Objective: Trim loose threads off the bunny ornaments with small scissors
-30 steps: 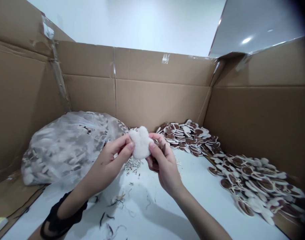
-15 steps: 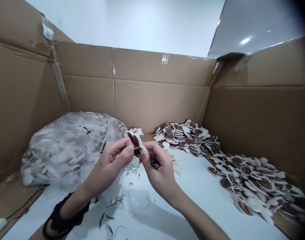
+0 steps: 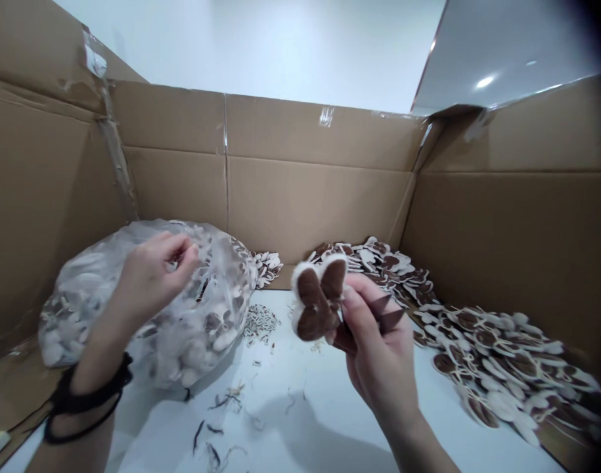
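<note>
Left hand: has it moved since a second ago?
Yes. The left hand let go of the brown-and-white plush piece, which the right hand holds, and went left; it is now in front of the clear plastic bag.

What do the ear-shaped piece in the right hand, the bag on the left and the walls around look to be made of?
The ear-shaped piece, pinched in the right hand, looks like plush fabric: matte brown face, fuzzy white edging. The bag seems thin clear plastic film, glossy and crinkled, contents showing through. The walls look like corrugated cardboard: matte brown, creased, taped.
</note>
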The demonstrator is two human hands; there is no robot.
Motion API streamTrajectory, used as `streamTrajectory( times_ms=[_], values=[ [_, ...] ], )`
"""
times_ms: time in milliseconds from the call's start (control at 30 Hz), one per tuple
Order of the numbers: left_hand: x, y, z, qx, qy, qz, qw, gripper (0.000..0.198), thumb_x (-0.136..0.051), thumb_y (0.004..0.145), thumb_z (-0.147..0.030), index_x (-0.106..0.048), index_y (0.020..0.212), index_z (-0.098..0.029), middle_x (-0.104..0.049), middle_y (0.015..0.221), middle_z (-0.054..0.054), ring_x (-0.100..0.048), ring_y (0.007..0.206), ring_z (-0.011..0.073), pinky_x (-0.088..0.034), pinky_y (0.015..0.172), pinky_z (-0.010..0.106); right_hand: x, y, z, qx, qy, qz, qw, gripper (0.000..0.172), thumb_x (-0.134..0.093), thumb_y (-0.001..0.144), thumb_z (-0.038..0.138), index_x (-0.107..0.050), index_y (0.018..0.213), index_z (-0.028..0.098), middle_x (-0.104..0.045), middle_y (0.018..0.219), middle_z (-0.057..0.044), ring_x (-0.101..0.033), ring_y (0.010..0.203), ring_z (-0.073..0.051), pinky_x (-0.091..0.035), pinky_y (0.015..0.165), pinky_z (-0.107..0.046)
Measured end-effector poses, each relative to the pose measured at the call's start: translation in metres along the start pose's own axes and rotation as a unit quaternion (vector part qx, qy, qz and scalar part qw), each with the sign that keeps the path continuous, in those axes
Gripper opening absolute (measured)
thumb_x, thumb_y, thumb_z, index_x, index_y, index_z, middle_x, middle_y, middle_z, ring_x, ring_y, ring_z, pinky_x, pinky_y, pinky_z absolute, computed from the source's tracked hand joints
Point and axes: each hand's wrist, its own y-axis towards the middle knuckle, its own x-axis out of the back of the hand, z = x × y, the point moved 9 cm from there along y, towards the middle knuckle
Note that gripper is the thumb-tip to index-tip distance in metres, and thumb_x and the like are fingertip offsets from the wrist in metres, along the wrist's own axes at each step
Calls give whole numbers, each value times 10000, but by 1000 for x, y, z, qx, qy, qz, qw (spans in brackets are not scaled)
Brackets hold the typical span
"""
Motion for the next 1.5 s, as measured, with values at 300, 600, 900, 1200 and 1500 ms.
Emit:
streamTrajectory(
  times_ms=[300, 600, 900, 1200, 1500],
  values=[
    [-4, -24, -13, -55, -108, 233, 965, 296, -580, 907, -395, -581, 1178, -277, -683, 1056, 15, -649, 877, 193, -522, 665, 232, -14, 4, -1, 1, -76, 27, 997, 126, -498, 979, 276, -561, 1085, 298, -362, 590, 74, -340, 504, -91, -279, 453, -207],
    [-5, -16, -96, -175, -174, 59, 967, 51, -607, 918, -204, -637, 951, -228, -616, 1007, 36, -530, 976, 203, -436, 877, 336, -37, -2, -20, -33, -75, 113, 990, 124, -439, 987, 277, -516, 1082, 258, -411, 609, 66, -378, 530, -112, -332, 491, -220],
    [-3, -15, -87, -147, -162, -15, 976, 140, -498, 930, -112, -533, 828, -201, -612, 858, 41, -554, 866, 200, -440, 800, 341, -42, -8, -15, 25, -70, 111, 991, 128, -434, 986, 232, -460, 1090, 301, -345, 614, 74, -330, 515, -120, -291, 484, -237],
    [9, -28, -98, -213, -120, -110, 963, 81, -510, 953, -154, -513, 909, -222, -582, 873, 32, -549, 848, 203, -451, 774, 350, -50, -13, -18, -16, -38, 132, 990, 404, -658, 849, 229, -402, 1157, 291, -443, 692, 76, -376, 516, -89, -324, 467, -206],
    [-2, -21, -76, -71, -211, -93, 971, 196, -456, 984, -267, -509, 800, -225, -576, 800, 16, -553, 778, 192, -426, 742, 345, -47, -14, -11, 61, -135, 121, 982, 236, -543, 873, 152, -505, 1085, 248, -495, 655, 55, -425, 483, -99, -360, 459, -221]
  ],
)
